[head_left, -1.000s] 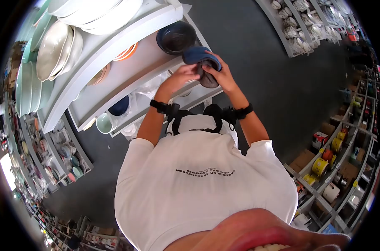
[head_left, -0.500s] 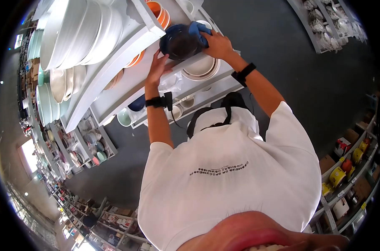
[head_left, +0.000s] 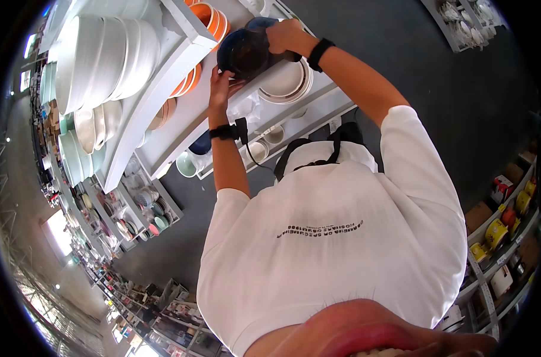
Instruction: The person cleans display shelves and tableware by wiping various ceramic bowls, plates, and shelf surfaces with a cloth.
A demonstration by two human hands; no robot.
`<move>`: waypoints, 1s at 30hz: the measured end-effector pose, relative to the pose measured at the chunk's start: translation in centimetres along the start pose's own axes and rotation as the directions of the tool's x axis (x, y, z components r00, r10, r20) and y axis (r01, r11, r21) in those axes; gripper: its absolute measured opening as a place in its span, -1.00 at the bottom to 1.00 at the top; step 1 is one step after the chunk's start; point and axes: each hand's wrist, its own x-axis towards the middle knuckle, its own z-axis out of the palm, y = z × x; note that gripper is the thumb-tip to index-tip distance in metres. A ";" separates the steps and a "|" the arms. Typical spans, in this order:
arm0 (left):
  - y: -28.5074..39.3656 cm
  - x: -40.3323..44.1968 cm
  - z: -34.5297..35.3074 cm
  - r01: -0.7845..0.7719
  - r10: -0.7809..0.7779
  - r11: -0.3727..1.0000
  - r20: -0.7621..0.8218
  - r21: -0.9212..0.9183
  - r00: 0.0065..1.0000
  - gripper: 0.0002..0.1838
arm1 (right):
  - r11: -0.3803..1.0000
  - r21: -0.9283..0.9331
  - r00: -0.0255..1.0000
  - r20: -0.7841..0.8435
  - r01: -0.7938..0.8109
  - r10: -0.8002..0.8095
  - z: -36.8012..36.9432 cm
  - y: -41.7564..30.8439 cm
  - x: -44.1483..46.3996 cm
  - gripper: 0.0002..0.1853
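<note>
A dark blue bowl (head_left: 244,52) rests tilted at the edge of the pale shelf, its dark inside facing me. My left hand (head_left: 221,88) grips its near left rim, thumb on the edge and fingers beneath. Over the bowl's far right side, my right hand (head_left: 289,35) is closed on a blue cloth (head_left: 262,23), which the fingers partly hide. Orange bowls (head_left: 208,19) are nested just beyond the dark bowl. On the level below it sits a stack of cream plates with a brown rim (head_left: 285,83).
Large white bowls (head_left: 106,56) fill the upper shelf at left, over its white edge board (head_left: 151,89). Lower shelves hold a mint cup (head_left: 189,165) and pale bowls (head_left: 258,150). Grey floor (head_left: 425,83) lies to the right, with a rack of yellow items (head_left: 495,233) beyond.
My right hand has moved up and left across the bowl, and less of the blue cloth shows. The left hand keeps its place at the rim. The view has shifted slightly.
</note>
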 end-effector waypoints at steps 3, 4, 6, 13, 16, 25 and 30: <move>0.3 -0.4 0.3 0.021 -0.021 1.000 -0.015 -0.010 1.000 -0.52 | 0.995 -0.098 0.998 0.056 -0.030 0.035 0.2 -0.2 2.6 -0.58; 0.1 -0.2 0.3 0.019 -0.019 1.000 -0.030 0.008 0.999 -0.50 | 0.989 -0.138 0.995 0.070 -0.058 0.069 0.0 -0.5 2.8 -0.58; -0.3 0.3 0.1 0.023 -0.022 1.000 -0.042 0.022 0.999 -0.48 | 0.993 -0.114 0.999 0.023 -0.039 0.042 -0.2 0.1 2.6 -0.61; -1.1 -0.2 -0.2 0.013 -0.013 0.998 -0.008 -0.058 1.000 -0.37 | 0.997 0.068 1.000 0.008 -0.019 0.019 0.8 1.0 2.1 -0.65; -2.2 -0.4 -1.1 -0.026 0.031 0.992 0.040 -0.124 0.999 -0.30 | 0.983 0.173 0.950 0.311 -0.057 0.000 -2.4 0.4 -1.3 -0.65; -4.1 1.2 -0.2 -0.231 0.229 0.971 0.048 0.055 0.972 -0.24 | 0.902 0.431 0.991 0.129 -0.015 -0.045 0.3 2.6 -8.7 -0.39; -3.2 -3.8 0.2 -0.614 0.741 0.466 0.098 0.637 0.664 -0.13 | 0.784 0.616 0.991 -0.133 0.081 0.002 2.7 -5.1 -13.5 -0.28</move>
